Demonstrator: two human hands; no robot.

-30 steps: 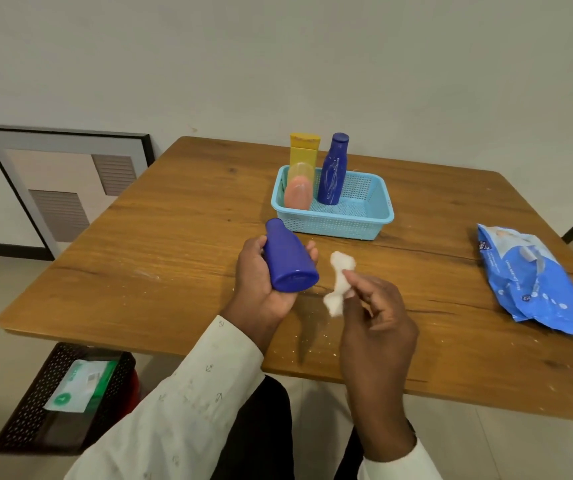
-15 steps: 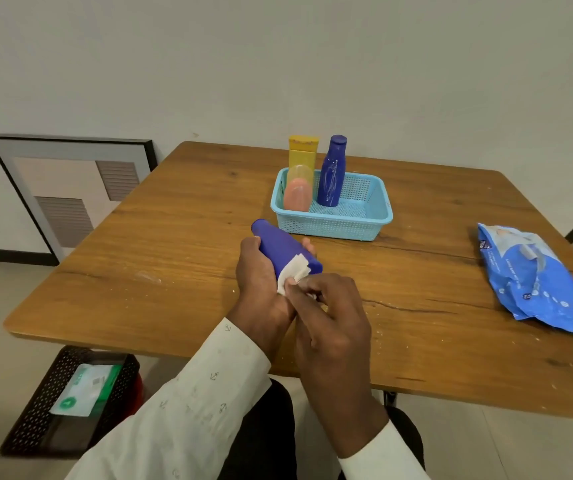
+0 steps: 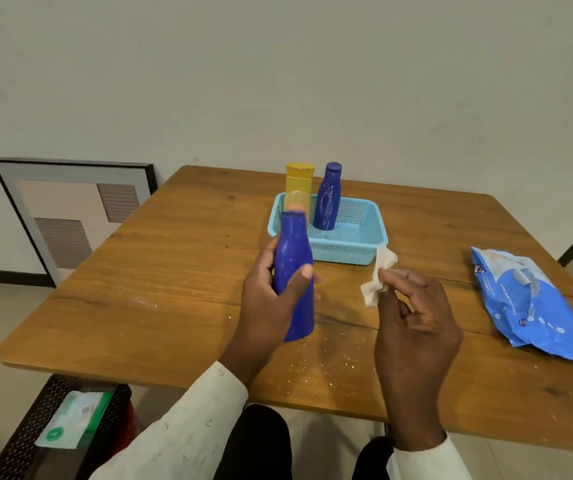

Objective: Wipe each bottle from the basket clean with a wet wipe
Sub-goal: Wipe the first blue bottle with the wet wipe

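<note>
Head view. The left hand (image 3: 271,306) grips a dark blue bottle (image 3: 293,278) round its lower body, thumb across the near face and fingers curled behind; the bottle is held clear of the worktop (image 3: 160,271), its long axis nearly upright with the neck end uppermost and tipped slightly away from the viewer. The right hand (image 3: 416,317) pinches a crumpled white wet wipe (image 3: 378,275) between thumb and fingertips, the remaining fingers loosely curled. The wipe lies to the right of the bottle, level with its mid-body and apart from it, so the coming stroke would probably run leftward across the gap onto the bottle's exposed right flank. Behind stands the light blue basket (image 3: 357,251), holding a second blue bottle (image 3: 326,199), a yellow bottle (image 3: 299,180) and a peach-coloured bottle (image 3: 295,202) partly hidden by the held one. A blue wipes packet (image 3: 527,303) lies well to the right. Pale crumbs (image 3: 312,368) dot the worktop's near edge.
</note>
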